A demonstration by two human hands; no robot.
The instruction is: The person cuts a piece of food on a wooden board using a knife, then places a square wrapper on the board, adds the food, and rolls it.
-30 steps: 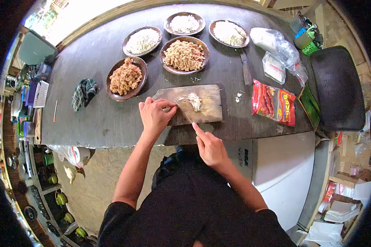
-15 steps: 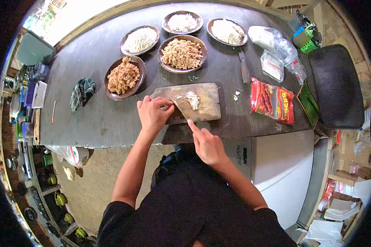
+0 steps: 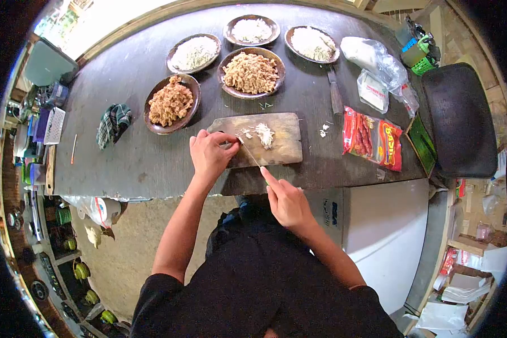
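Note:
A wooden cutting board [image 3: 284, 132] lies near the table's front edge, with a small heap of pale shredded food [image 3: 263, 136] on it. My right hand [image 3: 290, 204] is closed around the handle of a knife [image 3: 253, 158], index finger stretched along its back. The blade slants up and left across the board to the fingertips of my left hand [image 3: 209, 155]. Those fingers are pinched together at the board's left part, by a few white bits near the blade. Whatever they hold is mostly hidden.
Beyond the board stand several brown plates, including one of reddish-brown crumbly food [image 3: 170, 106] and one of tan pieces [image 3: 250, 72]. A second knife [image 3: 335, 96], a red food packet [image 3: 372, 139] and clear plastic bags [image 3: 377, 62] lie right. A checked cloth [image 3: 114, 125] lies left.
My right hand has shifted slightly down and to the right with the knife. My left hand keeps its pinch at nearly the same spot. The whole view has moved a little.

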